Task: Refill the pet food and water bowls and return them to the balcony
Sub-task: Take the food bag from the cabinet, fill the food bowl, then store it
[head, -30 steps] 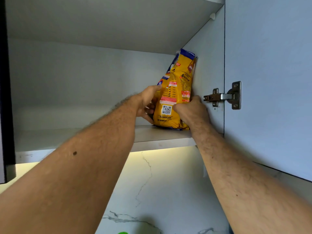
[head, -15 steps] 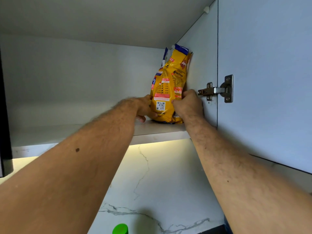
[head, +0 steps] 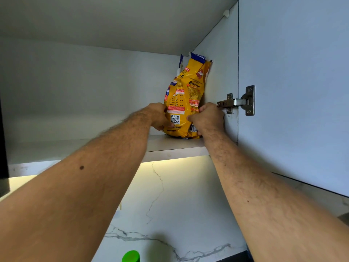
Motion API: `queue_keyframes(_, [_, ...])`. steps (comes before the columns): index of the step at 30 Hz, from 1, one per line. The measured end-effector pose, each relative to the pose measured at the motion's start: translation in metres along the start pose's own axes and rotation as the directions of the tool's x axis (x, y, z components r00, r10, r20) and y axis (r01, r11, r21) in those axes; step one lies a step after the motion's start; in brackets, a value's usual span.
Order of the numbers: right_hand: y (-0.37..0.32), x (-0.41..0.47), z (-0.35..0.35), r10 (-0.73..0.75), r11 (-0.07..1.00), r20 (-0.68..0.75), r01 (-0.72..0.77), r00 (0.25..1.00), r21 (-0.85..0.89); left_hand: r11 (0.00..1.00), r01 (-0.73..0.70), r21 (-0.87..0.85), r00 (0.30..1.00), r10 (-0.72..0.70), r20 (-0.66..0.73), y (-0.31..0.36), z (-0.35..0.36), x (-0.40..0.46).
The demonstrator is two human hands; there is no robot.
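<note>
Yellow pet food bag (head: 186, 99) gripped by both hands at the right end of the cabinet shelf (head: 113, 148).

Left hand (head: 159, 116) curls round the bag's lower left edge; right hand (head: 206, 118) clamps its lower right side. It stands upright at the shelf's front edge, against the cabinet's right wall, beside the metal hinge (head: 237, 101). Its contents are hidden. Below, a green cap (head: 130, 256) shows before the marble backsplash (head: 179, 205).
</note>
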State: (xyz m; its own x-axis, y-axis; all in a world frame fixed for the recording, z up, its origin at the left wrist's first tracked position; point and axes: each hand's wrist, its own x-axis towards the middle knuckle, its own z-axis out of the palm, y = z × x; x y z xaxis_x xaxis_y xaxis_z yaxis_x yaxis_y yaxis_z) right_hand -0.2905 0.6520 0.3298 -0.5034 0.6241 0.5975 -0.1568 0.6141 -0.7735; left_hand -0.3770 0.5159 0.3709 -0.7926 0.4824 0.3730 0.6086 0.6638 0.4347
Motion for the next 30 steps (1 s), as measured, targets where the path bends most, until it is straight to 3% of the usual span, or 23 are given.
queue_keyframes(6, [0.002,0.001,0.0,-0.016,1.0,-0.027,0.015,1.0,-0.022,0.995,-0.038,0.089,0.999,0.04,-0.029,0.004,0.006,-0.007])
queue_keyframes(14, [0.004,0.002,-0.001,0.018,0.999,-0.063,-0.014,0.998,0.049,0.933,-0.008,0.359,0.99,0.058,-0.129,0.023,0.003,-0.041])
queue_keyframes(19, [-0.006,-0.016,-0.017,-0.1,0.994,-0.068,0.102,0.993,0.029,0.946,-0.073,0.315,0.963,0.149,-0.226,0.018,-0.012,-0.103])
queue_keyframes(23, [-0.012,-0.046,-0.035,-0.228,0.97,0.018,0.228,0.974,-0.08,0.971,-0.036,0.235,0.965,0.095,-0.244,-0.002,-0.025,-0.148])
queue_keyframes(30, [-0.011,-0.105,-0.073,-0.24,0.959,0.031,0.242,0.97,-0.145,0.978,0.003,0.21,0.964,0.054,-0.261,-0.004,-0.029,-0.188])
